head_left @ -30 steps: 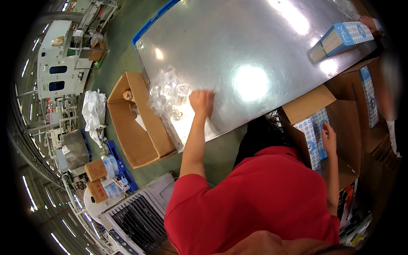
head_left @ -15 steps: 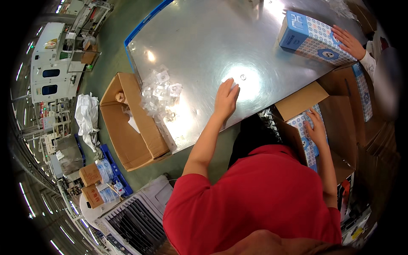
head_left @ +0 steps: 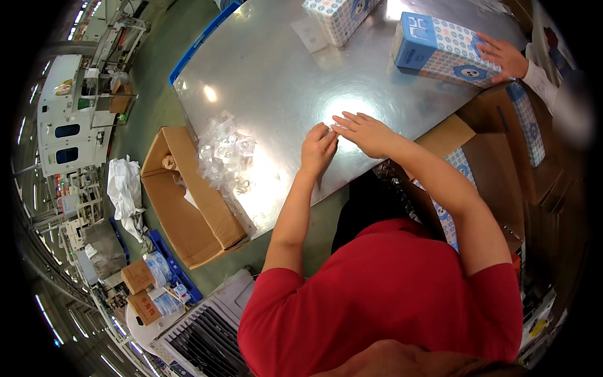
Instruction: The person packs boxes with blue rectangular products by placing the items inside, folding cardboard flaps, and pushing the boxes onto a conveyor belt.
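Observation:
My left hand (head_left: 319, 147) and my right hand (head_left: 364, 131) meet over the near edge of a shiny metal table (head_left: 282, 81). Between their fingertips is a small clear plastic bag (head_left: 333, 128), pinched by both. To the left on the table lies a pile of several small clear bags (head_left: 223, 157). At the far right of the table, another person's hand (head_left: 502, 55) rests on a blue and white patterned carton (head_left: 443, 49).
A second patterned carton (head_left: 339, 16) stands at the table's far edge. An open cardboard box (head_left: 188, 201) sits on the floor left of the table. More cardboard boxes with patterned packs (head_left: 496, 157) are at my right. A white fan grille (head_left: 201, 339) stands below.
My left hand has moved right from the bag pile toward the table's middle. My right hand has come up from the box at my right to join it. The view has tilted, bringing the cartons closer.

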A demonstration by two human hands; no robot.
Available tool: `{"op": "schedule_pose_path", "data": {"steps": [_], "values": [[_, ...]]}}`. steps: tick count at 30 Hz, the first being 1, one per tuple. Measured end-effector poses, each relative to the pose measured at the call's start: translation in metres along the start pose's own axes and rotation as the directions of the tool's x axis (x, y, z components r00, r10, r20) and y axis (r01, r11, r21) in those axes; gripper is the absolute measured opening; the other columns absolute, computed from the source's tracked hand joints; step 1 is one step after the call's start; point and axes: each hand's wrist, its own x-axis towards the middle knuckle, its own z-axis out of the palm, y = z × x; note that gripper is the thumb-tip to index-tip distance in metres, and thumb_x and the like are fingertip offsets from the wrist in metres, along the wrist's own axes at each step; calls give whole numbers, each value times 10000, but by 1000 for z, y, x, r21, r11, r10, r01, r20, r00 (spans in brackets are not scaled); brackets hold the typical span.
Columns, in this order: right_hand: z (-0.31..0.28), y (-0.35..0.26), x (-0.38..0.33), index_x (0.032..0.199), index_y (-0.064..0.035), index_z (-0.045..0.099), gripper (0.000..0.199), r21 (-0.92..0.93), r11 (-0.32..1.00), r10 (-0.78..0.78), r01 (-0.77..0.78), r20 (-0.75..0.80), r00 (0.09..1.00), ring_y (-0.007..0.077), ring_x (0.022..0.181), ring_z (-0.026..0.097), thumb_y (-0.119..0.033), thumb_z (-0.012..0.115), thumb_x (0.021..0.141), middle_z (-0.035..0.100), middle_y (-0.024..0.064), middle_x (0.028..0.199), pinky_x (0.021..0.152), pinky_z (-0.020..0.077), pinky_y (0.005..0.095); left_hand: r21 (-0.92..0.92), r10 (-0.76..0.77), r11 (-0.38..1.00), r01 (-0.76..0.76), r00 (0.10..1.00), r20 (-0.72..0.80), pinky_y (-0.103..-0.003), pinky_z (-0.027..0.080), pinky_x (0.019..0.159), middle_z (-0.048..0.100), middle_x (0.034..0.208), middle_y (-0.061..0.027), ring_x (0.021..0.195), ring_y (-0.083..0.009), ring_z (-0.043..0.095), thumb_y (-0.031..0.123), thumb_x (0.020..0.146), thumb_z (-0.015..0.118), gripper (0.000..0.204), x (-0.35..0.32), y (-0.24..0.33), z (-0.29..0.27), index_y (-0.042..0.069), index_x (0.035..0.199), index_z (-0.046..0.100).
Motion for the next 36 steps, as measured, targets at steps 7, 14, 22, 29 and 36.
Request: {"op": "schedule_pose_path", "data": {"steps": [7,14,22,29,36], "values": [[16,4,9,1409,-123,265,696,112,992,46,-58,111,993,262,1364,170,-267,597,815,152,26,1497,1109,207,401,75,-142,986,150,985,-92,-349,490,694,611,935,-105,845,-294,589,61,679,668,159,-14,4,-17,58,834,635],[22,11,9,1388,-124,309,708,209,977,25,-38,65,998,300,1344,220,-181,644,767,195,113,1475,1090,245,401,1,-60,998,60,998,-35,-351,487,706,633,847,-101,816,-287,598,26,701,647,155,1,7,-14,39,856,636],[17,6,11,1394,-199,315,681,176,977,95,-121,150,984,271,1354,205,-179,623,786,161,122,1485,1105,222,361,-607,-824,336,720,537,181,-239,477,527,618,757,-76,594,-124,585,6,831,553,150,-32,-6,-7,-42,962,609],[14,21,10,1379,-160,338,709,413,909,52,-61,32,998,340,1325,260,59,512,728,194,190,1461,1061,297,363,-405,-752,597,693,658,17,-277,479,642,529,1037,-155,659,-172,575,45,812,562,348,-43,-2,2,-40,1147,524],[15,30,-10,1254,-61,449,517,478,847,315,-235,-93,945,320,1142,452,21,541,752,415,153,1280,927,422,360,-151,-722,678,720,613,-320,-292,432,696,480,1045,-126,776,-189,488,18,770,556,307,-154,-34,-73,3,1076,558]]}}
